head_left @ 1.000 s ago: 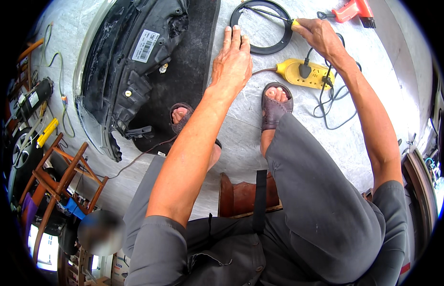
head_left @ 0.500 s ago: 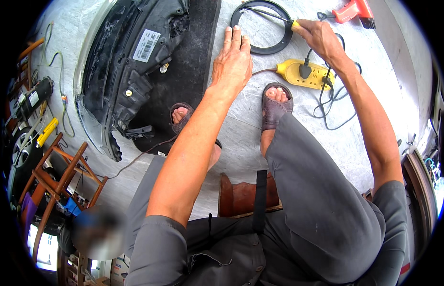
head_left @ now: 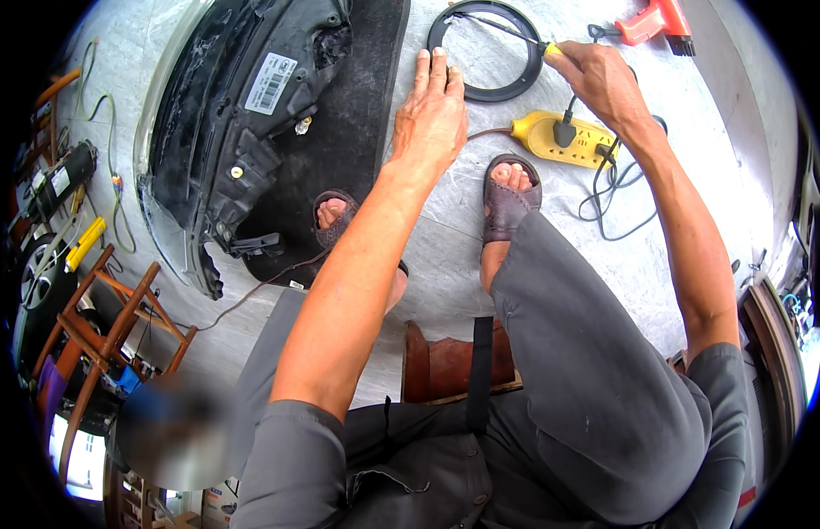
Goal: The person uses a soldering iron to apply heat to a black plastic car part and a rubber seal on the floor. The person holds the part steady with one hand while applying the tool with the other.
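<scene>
Head view: pale grey floor (head_left: 445, 264) spreads under everything, largest of all. Next comes the person's dark grey trousers (head_left: 595, 370), both knees bent and set wide apart. Black and bulky, a car lamp unit (head_left: 238, 132) lies at the upper left with its clear cover to the outer side and a white label (head_left: 270, 84) on its back; it partly covers a dark mat (head_left: 357, 115). A wooden chair frame (head_left: 101, 326) stands at the left rim, and a brown seat (head_left: 458, 357) shows between the thighs.

At the top centre, just right of the mat, a flat black ring (head_left: 496, 93) lies on the floor. Below it and to the right sits a yellow power strip (head_left: 544, 141) with a black plug (head_left: 564, 132) in it, and farther right is a red gun-shaped tool (head_left: 646, 22), well apart from the ring.

The left hand (head_left: 430, 115) is stretched out flat, its fingers side by side with narrow gaps, their tips (head_left: 439, 55) over the ring's left edge. The right hand (head_left: 599, 84) has thumb and forefinger clamped on the yellow grip of a slim tool (head_left: 513, 33); how its other fingers stand cannot be told. The tool's dark shaft slants across the ring's opening, its tip at the upper left of the rim.
</scene>
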Tool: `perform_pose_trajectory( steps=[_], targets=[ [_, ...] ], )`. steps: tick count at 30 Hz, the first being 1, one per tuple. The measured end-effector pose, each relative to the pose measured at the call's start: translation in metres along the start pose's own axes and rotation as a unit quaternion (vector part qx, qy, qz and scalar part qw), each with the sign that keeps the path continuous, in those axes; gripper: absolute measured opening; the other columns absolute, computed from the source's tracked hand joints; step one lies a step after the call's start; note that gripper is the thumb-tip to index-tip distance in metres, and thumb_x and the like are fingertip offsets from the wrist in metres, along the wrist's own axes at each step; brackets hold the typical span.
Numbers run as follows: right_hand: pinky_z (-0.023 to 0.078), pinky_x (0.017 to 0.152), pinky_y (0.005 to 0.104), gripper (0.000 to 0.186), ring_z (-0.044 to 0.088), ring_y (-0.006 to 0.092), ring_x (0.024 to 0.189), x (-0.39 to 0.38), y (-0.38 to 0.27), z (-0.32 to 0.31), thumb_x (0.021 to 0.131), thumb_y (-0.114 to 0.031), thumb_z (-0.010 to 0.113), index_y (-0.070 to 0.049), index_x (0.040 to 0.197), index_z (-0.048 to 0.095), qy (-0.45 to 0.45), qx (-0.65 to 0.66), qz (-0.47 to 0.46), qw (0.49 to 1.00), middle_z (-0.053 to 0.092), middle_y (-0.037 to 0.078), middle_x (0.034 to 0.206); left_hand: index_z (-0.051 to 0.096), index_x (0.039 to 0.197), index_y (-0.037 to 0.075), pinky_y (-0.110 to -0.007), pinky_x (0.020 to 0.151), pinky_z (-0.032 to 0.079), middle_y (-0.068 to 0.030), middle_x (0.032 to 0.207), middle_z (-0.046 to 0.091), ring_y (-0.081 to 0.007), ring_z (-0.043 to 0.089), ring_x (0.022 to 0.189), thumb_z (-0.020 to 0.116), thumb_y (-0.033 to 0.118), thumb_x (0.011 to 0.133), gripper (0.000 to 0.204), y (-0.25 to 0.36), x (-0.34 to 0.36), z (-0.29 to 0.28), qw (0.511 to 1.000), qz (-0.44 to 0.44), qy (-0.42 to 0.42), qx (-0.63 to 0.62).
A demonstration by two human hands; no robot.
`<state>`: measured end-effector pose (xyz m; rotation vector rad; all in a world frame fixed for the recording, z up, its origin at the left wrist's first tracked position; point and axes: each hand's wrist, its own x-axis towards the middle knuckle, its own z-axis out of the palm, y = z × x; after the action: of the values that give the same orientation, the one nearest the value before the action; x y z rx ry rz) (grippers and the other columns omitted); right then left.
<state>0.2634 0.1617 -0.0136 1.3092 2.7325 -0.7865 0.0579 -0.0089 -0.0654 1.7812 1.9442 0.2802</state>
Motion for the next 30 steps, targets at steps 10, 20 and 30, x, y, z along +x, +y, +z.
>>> perform_pose_trajectory(
  steps=[10,20,30],
  targets=[
    [0.053,0.069,0.0482,0.032,0.067,0.0422,0.075,0.0,-0.013,-0.003,0.097,-0.03,0.064,0.001,0.092,0.072,-0.01,-0.01,0.027,1.0,0.067,0.024,0.077,0.05,0.142,-0.003,-0.046,0.114,0.043,-0.0287,0.158,0.034,-0.0431,0.027,0.151,0.06,0.017,0.094,0.053,-0.002,0.0,0.0,1.0,0.006,0.004,-0.007],
    [0.054,0.067,0.0457,0.039,0.067,0.0414,0.068,0.013,-0.019,-0.009,0.097,-0.029,0.064,0.008,0.088,0.071,-0.06,0.001,0.038,0.997,0.066,0.027,0.074,0.051,0.141,-0.002,-0.045,0.114,0.044,-0.0272,0.158,0.036,-0.0417,0.029,0.15,0.062,0.015,0.093,0.053,-0.003,-0.001,0.001,1.0,0.013,0.015,-0.006],
    [0.052,0.067,0.0463,0.038,0.066,0.0408,0.066,0.01,-0.016,-0.002,0.097,-0.03,0.064,0.007,0.094,0.072,-0.065,0.031,0.045,0.996,0.064,0.027,0.073,0.052,0.141,-0.001,-0.044,0.114,0.043,-0.026,0.158,0.036,-0.0405,0.029,0.15,0.063,0.016,0.093,0.052,-0.007,-0.003,-0.003,0.999,0.02,0.016,-0.023]
  ],
)
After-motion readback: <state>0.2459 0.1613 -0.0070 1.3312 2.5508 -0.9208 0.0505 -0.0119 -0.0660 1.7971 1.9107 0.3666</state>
